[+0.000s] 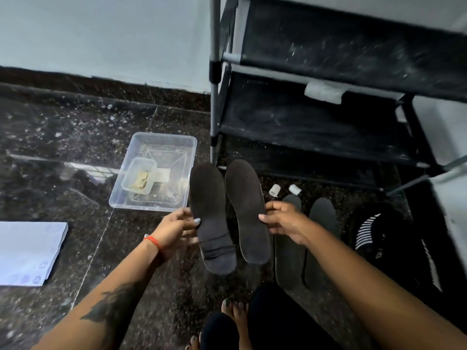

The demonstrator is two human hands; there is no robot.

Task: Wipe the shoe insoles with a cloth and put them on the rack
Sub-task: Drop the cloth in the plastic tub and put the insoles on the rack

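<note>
Dark speckled floor (75, 127) meets a pale wall, with a black fabric rack (328, 117) on grey poles standing at the corner. All positions below are given relative to the rack.

Status of work: two brown insoles, the left insole (211, 215) and the right insole (246, 210), are held up side by side just in front of the rack's near-left pole. The left hand (174, 231) has its fingers clamped on the edge of the left insole at mid-length; the right hand (285, 223) has its fingers clamped on the edge of the right insole likewise. Two black insoles (303, 238) lie flat on the floor just in front of the rack's lowest shelf, behind the right hand. No insole is seen on any shelf; the visible shelves look dusty and carry only a small white object (323, 92) on the middle tier. Judgement: racking has not begun, and whether the held pair is already wiped cannot be told. No cloth is in either hand; a folded pale cloth (27, 251) lies well left of the rack.

Clearances: a clear tub (154, 170) with a smaller box inside sits left of the near-left pole, close to the left insole. Two small white caps (284, 190) lie on the floor in front of the lowest shelf. A black striped shoe (379, 238) lies before the rack's right end. The shelf fronts look open, with the pole the nearest edge to avoid.
</note>
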